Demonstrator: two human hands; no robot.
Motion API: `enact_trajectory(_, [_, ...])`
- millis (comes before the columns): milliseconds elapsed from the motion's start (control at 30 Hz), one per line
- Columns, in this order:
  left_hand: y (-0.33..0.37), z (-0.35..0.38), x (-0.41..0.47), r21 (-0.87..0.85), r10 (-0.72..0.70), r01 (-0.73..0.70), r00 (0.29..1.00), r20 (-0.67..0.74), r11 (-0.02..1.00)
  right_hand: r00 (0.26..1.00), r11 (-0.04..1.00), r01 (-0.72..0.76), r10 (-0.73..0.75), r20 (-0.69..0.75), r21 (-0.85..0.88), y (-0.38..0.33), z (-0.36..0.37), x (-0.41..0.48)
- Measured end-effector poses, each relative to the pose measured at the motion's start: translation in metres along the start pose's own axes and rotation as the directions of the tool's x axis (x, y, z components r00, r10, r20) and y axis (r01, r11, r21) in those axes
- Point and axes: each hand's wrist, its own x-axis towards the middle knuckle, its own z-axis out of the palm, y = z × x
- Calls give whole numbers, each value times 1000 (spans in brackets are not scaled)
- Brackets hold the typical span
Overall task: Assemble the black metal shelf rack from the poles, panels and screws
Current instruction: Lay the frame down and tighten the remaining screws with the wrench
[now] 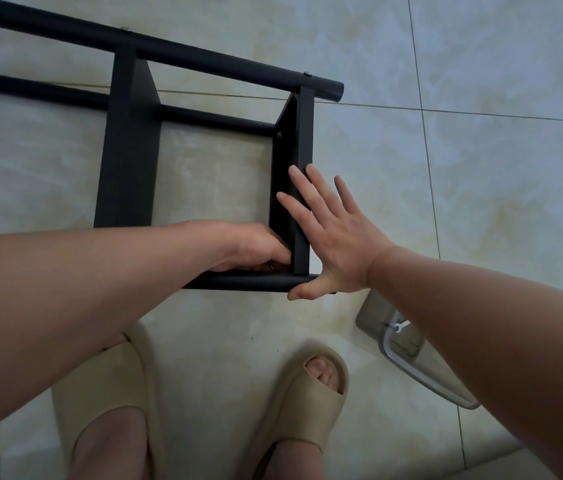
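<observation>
Tiled floor carries the rack on its side, running from centre toward 10 o'clock. The right hand, fingers spread flat, braces the end panel. The left hand curls into the corner where the panel meets the near pole; whether it pinches a screw I cannot tell. Best to press the panel square to the pole and start the screw straight.
</observation>
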Motion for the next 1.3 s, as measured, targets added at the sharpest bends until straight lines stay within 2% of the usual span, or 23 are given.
enact_trajectory(100, [-2, 0, 2, -69, -17, 18, 1000, 20, 997, 1000, 1000, -4, 4, -3, -4, -1, 0, -1])
enact_trajectory(367, [-2, 2, 3, -63, -48, 45, 998, -47, 997, 1000, 1000, 11, -12, -28, -14, -1, 0, -1])
enact_trajectory(567, [-4, 2, 3, -93, -3, -5, 997, -79, 996, 999, 1000, 18, -17, -49, 5, -1, 1, 0])
enact_trajectory(1067, [-8, 0, 7, -230, -17, 17, 1000, 4, 973, 998, 1000, 21, -21, -53, 14, -1, 2, -1])
enact_trajectory(1200, [-6, -1, 6, -180, -62, 65, 998, 22, 981, 999, 1000, 19, -19, -40, 6, -1, 2, -1])
enact_trajectory(1300, [-1, -1, 7, -209, -67, 71, 997, 28, 975, 999, 1000, 17, -16, -39, 5, -1, 1, -1])
